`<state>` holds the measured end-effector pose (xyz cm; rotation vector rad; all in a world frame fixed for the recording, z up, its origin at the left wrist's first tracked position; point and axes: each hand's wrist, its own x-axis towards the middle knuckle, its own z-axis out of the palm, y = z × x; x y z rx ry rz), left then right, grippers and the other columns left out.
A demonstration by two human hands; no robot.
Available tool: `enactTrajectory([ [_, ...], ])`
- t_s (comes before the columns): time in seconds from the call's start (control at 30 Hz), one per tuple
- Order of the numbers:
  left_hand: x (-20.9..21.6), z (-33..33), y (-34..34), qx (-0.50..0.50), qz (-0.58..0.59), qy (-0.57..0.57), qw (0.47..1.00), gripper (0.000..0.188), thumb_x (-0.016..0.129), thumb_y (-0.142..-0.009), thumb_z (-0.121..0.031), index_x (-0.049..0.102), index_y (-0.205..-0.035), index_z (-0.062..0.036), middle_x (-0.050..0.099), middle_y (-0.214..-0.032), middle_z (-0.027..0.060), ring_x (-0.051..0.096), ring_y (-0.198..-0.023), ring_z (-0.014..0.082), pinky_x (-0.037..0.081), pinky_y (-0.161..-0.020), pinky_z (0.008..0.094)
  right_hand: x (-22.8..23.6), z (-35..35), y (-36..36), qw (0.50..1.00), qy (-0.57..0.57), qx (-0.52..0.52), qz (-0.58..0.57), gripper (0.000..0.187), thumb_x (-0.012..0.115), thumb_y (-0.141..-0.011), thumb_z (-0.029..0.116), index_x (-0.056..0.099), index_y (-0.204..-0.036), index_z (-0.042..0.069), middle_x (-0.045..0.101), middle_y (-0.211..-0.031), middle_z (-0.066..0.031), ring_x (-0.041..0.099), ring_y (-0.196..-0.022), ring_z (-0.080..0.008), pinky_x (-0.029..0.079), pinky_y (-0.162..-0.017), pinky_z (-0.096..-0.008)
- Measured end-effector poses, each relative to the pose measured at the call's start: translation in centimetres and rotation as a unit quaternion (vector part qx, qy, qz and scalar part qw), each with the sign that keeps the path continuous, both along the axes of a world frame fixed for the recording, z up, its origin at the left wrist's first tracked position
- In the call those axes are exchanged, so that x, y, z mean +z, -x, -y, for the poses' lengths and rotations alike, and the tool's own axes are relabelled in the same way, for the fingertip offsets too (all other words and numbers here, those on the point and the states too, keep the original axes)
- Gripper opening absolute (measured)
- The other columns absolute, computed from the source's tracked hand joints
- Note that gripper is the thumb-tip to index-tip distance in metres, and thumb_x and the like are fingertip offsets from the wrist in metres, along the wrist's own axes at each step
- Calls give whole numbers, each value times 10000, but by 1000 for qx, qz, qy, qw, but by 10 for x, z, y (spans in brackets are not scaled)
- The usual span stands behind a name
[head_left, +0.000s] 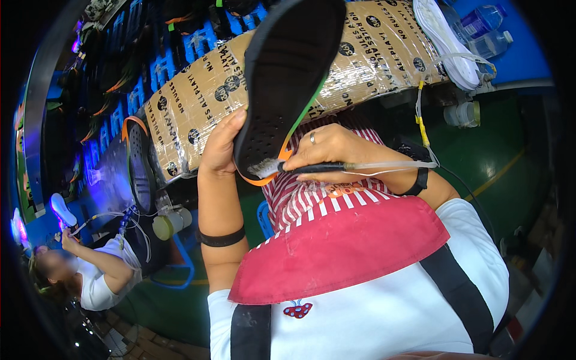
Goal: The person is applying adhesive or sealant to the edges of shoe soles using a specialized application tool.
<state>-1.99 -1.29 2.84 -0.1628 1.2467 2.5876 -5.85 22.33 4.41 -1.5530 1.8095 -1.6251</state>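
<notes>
A large black shoe sole (pixel 282 78) with a green and orange edge tilts upright in front of me. My left hand (pixel 221 144) grips its left side near the lower end; the fingers behind it are hidden. Between the fingers of my right hand (pixel 327 147) is a brush with a black handle (pixel 321 167), fed by a clear thin tube (pixel 390 164). Its pale bristles touch the perforated lower end of the sole, where a whitish wet patch (pixel 264 167) shows.
A tape-wrapped cardboard pad (pixel 198 108) lies across the bench edge. White soles (pixel 444 42) and plastic bottles (pixel 480 23) are at upper right. Another black sole (pixel 141 168) rests at left. A co-worker (pixel 102 270) sits beyond it, holding a white sole (pixel 62 210). Racked soles fill the upper left.
</notes>
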Motion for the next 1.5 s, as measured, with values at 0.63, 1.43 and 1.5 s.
enactTrajectory([
  [0.63, 26, -12, 9, -193, 83, 219, 953, 434, 473, -943, -293, 494, -1247, 16, 630, -1022, 115, 613, -856, 137, 506, -770, 250, 5, -6, 4, 995, -22, 98, -5, 199, 709, -701, 62, 674, -896, 52, 623, -724, -151, 606, -672, -311, 481, -619, -351],
  [1.43, -2, -17, 4, 210, -4, -3, 978, 403, 421, -953, -316, 498, -1217, -22, 548, -1204, 134, 542, -1085, 244, 429, -943, 397, 21, -27, 21, 976, 5, -83, 200, 232, 694, -725, 36, 674, -950, -19, 674, -821, -142, 634, -712, -167, 482, -643, -253],
  [1.5, -10, -11, 1, 234, -86, -12, 968, 442, 405, -945, -378, 446, -1289, -103, 459, -1313, 107, 393, -1237, 278, 306, -1008, 523, 22, -29, 23, 972, 15, -90, 219, 250, 676, -717, 23, 657, -955, -53, 669, -852, -171, 641, -759, -207, 484, -690, -270],
])
